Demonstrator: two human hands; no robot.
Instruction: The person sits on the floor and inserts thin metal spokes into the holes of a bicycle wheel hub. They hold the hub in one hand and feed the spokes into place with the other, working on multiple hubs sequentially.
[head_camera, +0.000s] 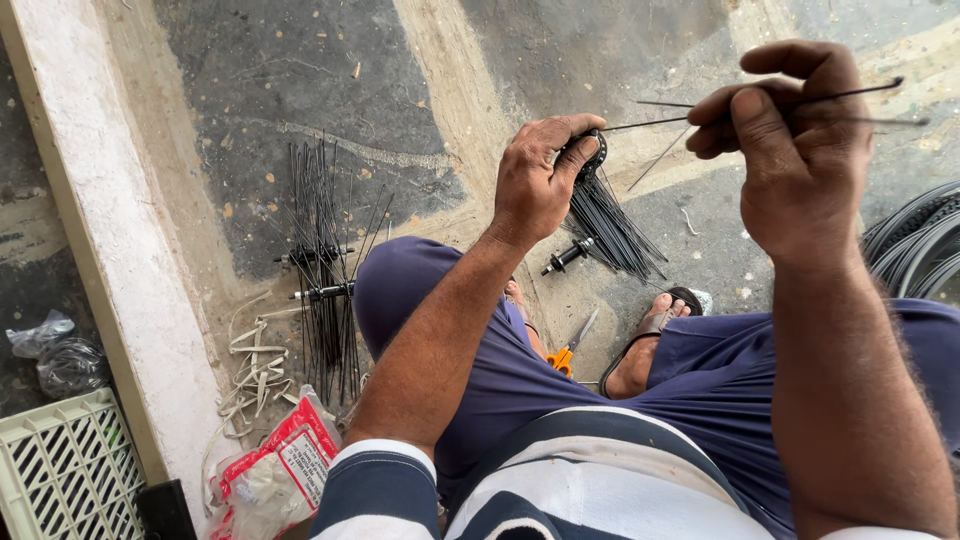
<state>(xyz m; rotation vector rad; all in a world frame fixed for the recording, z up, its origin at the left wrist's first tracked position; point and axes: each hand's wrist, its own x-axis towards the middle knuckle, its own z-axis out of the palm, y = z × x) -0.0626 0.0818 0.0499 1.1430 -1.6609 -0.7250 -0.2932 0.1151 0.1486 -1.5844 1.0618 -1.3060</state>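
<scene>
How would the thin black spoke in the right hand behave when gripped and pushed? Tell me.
The spoke looks long and very thin, so it probably flexes and springs back when pushed. It seems light, pinched by the right hand between fingertips alone. Being smooth and round, it could twist or slip in a loose grip.

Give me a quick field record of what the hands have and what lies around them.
left hand: grips a wheel hub with a fan of black spokes hanging from it
right hand: pinches a single spoke, tip toward the hub
floor left: spoke bundle with two more hubs
between legs: orange-handled scissors
lower left: red and white bag, pale crate
right edge: tyres
</scene>
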